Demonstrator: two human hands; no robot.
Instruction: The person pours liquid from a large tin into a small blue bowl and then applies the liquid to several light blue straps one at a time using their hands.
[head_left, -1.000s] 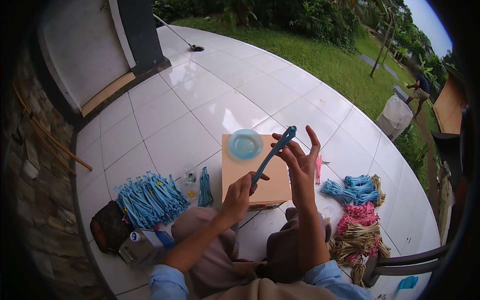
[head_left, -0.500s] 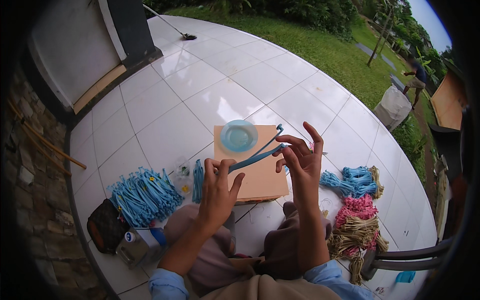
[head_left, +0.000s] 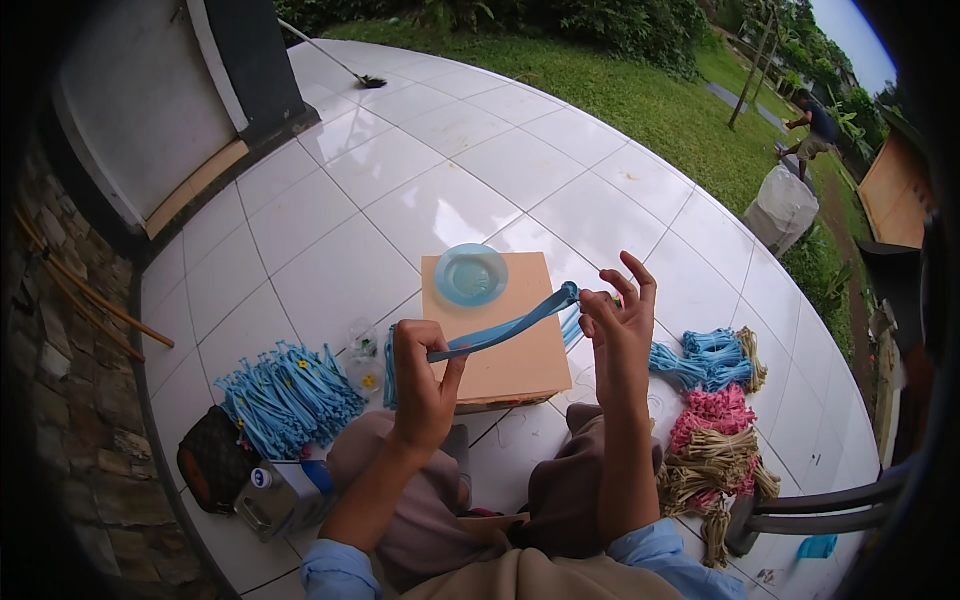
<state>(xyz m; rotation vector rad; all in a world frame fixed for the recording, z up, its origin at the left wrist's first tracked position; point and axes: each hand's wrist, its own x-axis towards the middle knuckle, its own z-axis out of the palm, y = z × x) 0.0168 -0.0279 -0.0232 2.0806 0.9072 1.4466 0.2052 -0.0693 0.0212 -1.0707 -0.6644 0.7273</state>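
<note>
A flat blue strap (head_left: 505, 330) with a knotted end stretches between my hands above a cardboard box (head_left: 515, 375). My left hand (head_left: 422, 385) is closed around its lower end, thumb pressed against the fingers. At the knotted end, my right hand (head_left: 622, 335) pinches with thumb and forefinger, its other fingers raised. On the box's far left part sits a translucent blue dish (head_left: 471, 276). More blue strips (head_left: 571, 325) show partly behind my right hand, and a small blue bundle (head_left: 390, 370) lies beside the box, half hidden by my left hand.
To the left lie a big heap of blue straps (head_left: 290, 395), a dark bag (head_left: 215, 460) and a metal can (head_left: 275, 495). Blue bundles (head_left: 715, 360), pink bundles (head_left: 712, 415) and tan bundles (head_left: 710, 465) lie right, near a dark chair arm (head_left: 820, 515). A person (head_left: 815, 130) bends beyond a white sack (head_left: 783, 208).
The strap's two ends, apart before, are now together at my right fingertips. My left hand has shifted slightly left and tightened. The distant person has bent over.
</note>
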